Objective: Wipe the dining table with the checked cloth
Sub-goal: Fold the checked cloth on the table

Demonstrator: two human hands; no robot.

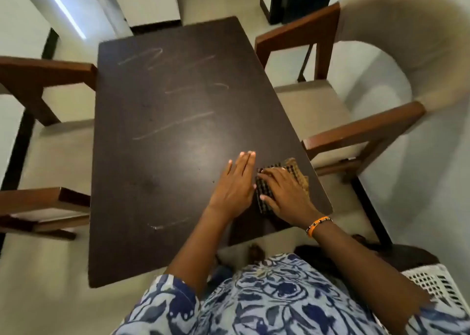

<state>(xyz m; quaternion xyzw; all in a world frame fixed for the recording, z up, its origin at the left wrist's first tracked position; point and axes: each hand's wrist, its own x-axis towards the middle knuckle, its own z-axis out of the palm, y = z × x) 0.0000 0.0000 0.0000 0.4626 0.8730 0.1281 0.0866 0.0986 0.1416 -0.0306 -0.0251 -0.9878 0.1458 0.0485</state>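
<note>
The right hand point(284, 195) presses flat on the cloth point(267, 189), a folded brown-and-black check near the table's point(157, 182) right edge. The left hand point(235, 182) lies open just beside it. Pale streaks point(175, 123) mark the far tabletop.

Dark table, checked cloth at its near right corner.

The rectangular dining table with a dark brown, matt wooden top point(162, 156) runs lengthwise away from the camera; pale chalky streaks and squiggles mark its far half, and one short smear lies near the front edge. The folded cloth in a small black-and-tan check point(265, 192) lies flat on the top close to the right edge, bunched into a rough pad, its far tan corner poking out; much of it is covered, so its full outline cannot be told.
</note>
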